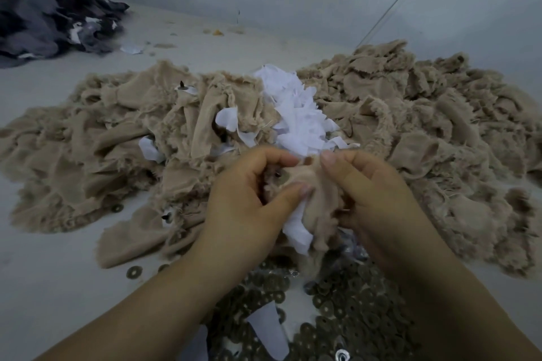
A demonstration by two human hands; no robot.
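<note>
My left hand and my right hand together grip a frayed beige fabric scrap with a white lining piece hanging below it. A small brass ring shows on the scrap between my left thumb and fingers. Both hands have fingers curled round the cloth. They are held over the near edge of a wide heap of beige fabric scraps.
White lining scraps lie on top of the beige heap. A spread of several brass rings lies in front near my forearms. A dark grey fabric pile sits far left on the pale surface. A wall stands behind.
</note>
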